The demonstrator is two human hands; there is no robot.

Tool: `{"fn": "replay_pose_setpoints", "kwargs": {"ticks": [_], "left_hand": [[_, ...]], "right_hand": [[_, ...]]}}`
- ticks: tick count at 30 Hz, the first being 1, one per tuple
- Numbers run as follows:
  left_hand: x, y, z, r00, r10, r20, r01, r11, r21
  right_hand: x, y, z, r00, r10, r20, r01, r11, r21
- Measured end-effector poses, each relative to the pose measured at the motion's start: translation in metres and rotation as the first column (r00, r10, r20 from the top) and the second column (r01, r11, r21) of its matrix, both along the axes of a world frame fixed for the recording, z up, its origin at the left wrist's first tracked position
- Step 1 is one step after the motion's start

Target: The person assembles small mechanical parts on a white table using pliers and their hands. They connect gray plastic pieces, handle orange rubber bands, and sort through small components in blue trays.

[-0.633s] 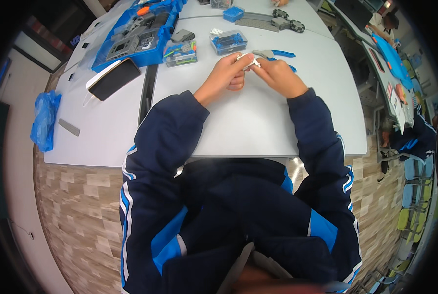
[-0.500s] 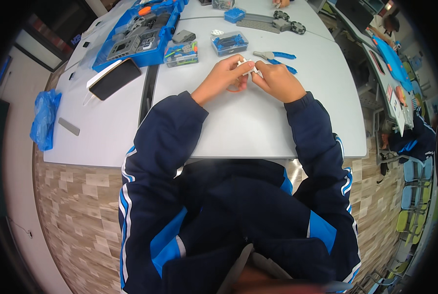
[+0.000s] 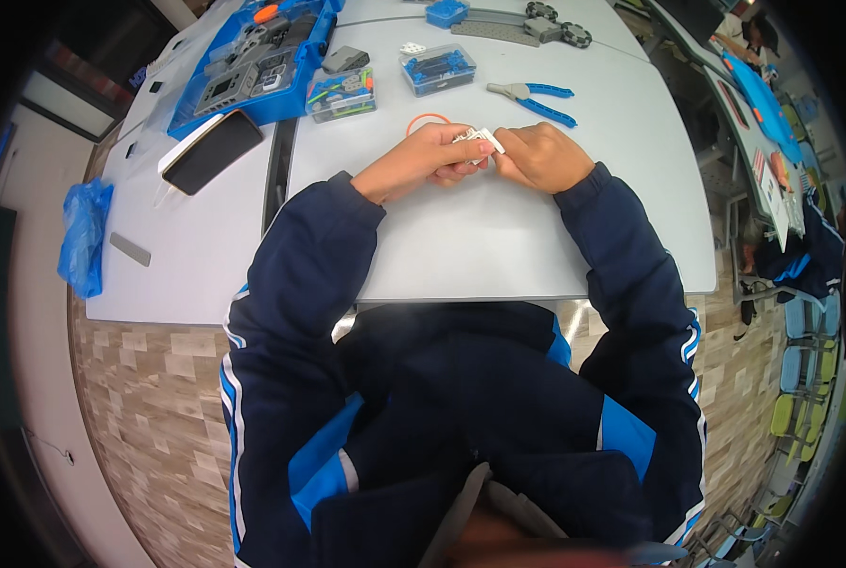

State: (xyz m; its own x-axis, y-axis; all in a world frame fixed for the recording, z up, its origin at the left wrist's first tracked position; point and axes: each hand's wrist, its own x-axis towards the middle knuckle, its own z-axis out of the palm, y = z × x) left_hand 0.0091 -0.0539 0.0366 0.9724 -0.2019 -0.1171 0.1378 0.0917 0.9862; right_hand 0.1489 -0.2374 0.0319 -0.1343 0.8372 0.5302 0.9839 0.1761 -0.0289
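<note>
Between my two hands, over the white table (image 3: 442, 246), is a small white toothed plastic building piece (image 3: 480, 138). My left hand (image 3: 428, 159) is closed around its left part, with the thumb on top. The fingers of my right hand (image 3: 539, 157) pinch its right end; the fingertips are partly hidden. An orange ring or band (image 3: 427, 119) curves out behind my left hand; whether the hand touches it I cannot tell. Just beyond my right hand lie pliers with blue handles (image 3: 542, 91), their grey jaws pointing left.
Beyond my hands stand a clear box of blue connectors (image 3: 439, 71) and a box of coloured parts (image 3: 342, 95). A blue case (image 3: 300, 93) with grey modules is at the far left, a black phone (image 3: 213, 151) before it. Grey wheels (image 3: 557, 28) lie at the back.
Both hands have come slightly nearer to me, and the white piece shows more between them. The orange band now shows behind my left hand instead of below it. My view has shifted slightly.
</note>
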Motion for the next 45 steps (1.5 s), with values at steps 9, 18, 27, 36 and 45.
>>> {"fn": "replay_pose_setpoints", "kwargs": {"ticks": [9, 18, 27, 36, 45], "left_hand": [[0.008, 0.000, -0.008, 0.992, 0.116, 0.051, -0.087, 0.917, -0.389], [0.087, 0.093, 0.006, 0.477, 0.005, 0.879, -0.865, 0.179, 0.469], [0.167, 0.175, -0.047, 0.795, 0.022, 0.606, -0.606, 0.084, 0.791], [0.068, 0.046, 0.003, 0.676, 0.041, 0.735, -0.586, 0.636, 0.503], [0.025, 0.007, -0.016, 0.330, -0.408, 0.851, -0.815, 0.332, 0.475]], "right_hand": [[0.006, 0.000, 0.000, 0.867, -0.200, -0.457, 0.198, 0.979, -0.052], [0.016, 0.009, -0.017, 0.568, -0.361, -0.740, 0.292, 0.929, -0.229], [0.026, 0.002, -0.013, 0.655, -0.444, -0.611, 0.350, 0.895, -0.276], [0.016, 0.009, -0.017, 0.713, -0.388, -0.584, 0.408, 0.907, -0.105], [0.000, 0.005, 0.000, 0.006, -0.395, -0.919, -0.259, 0.887, -0.383]]}}
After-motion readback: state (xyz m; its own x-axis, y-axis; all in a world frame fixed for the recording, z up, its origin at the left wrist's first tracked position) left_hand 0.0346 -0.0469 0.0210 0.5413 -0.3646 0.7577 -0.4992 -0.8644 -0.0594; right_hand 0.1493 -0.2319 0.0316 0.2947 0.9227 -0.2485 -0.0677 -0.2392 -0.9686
